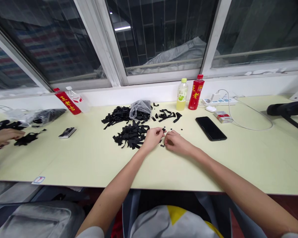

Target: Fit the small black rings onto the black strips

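Beside a pile of black strips, the left hand pinches 1 small black piece, probably light, flexible and best held by its edges, and whether the right hand's curled fingers grip anything I cannot tell.

the left fingers partly hide a small black piece.
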Motion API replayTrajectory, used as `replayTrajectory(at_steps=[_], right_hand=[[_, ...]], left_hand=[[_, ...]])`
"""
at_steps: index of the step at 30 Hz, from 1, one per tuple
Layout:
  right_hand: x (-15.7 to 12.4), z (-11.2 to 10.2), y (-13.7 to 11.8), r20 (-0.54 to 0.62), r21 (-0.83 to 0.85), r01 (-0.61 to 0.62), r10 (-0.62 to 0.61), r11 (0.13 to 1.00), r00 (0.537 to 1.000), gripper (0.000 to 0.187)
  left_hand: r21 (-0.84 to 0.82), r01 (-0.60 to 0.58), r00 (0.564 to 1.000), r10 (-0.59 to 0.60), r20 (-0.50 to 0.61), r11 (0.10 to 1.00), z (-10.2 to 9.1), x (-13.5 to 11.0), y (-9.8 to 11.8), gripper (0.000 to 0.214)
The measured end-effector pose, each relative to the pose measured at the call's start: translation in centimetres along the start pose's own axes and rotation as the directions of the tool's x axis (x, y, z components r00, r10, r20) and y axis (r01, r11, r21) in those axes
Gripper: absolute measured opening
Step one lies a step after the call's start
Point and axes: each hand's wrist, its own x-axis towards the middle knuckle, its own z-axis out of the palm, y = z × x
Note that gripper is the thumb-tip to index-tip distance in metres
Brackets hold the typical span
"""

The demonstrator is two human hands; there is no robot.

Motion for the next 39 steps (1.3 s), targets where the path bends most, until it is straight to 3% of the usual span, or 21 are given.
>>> replayTrajectory(at_steps=[7, 16, 21, 25, 28, 35, 39], right_hand=[[-0.2, 0.1, 0.9, 0.010, 0.091, 0.023, -0.024, 0.996, 1.000, 0.018], [0.0, -0.4, -0.5, 0.049, 0.047, -0.027, 0.025, 0.999, 0.998, 0.020], [-0.1, -1.4, -0.2, 0.003, 0.188, -0.086, 0.087, 0.978, 0.996, 0.016], [-0.1, -2.8, 0.4, -0.130, 0.354, -0.158, 0.216, 0.922, 0.968, 0.008], [0.0, -3.4, 0.5, -0.184, 0.468, -0.178, 0.292, 0.866, 0.938, 0.016], [-0.1, -2.8, 0.3, -0.128, 0.655, -0.167, 0.326, 0.737, 0.937, 0.031], [0.0, -2.6, 0.3, -0.105, 0.717, -0.163, 0.337, 0.677, 0.936, 0.041]], left_hand=[[0.089, -0.032, 0.999, 0.036, -0.039, 0.996, -0.3, -0.2, 0.6, 0.025], [0.168, -0.014, 0.999, 0.019, -0.033, 0.986, 0.0, -0.4, 1.1, 0.024], [0.164, -0.035, 0.999, 0.034, 0.007, 0.986, -0.1, -0.9, 2.0, 0.024], [0.147, -0.057, 0.995, 0.044, 0.089, 0.987, -0.1, -1.6, 2.7, 0.028], [0.083, -0.031, 0.990, 0.019, 0.138, 0.996, 0.2, -2.0, 3.1, 0.028], [-0.042, -0.018, 0.983, 0.025, 0.180, 0.999, 0.8, -2.0, 3.1, 0.031], [-0.081, -0.041, 0.980, 0.056, 0.191, 0.996, 0.5, -2.0, 3.1, 0.047]])
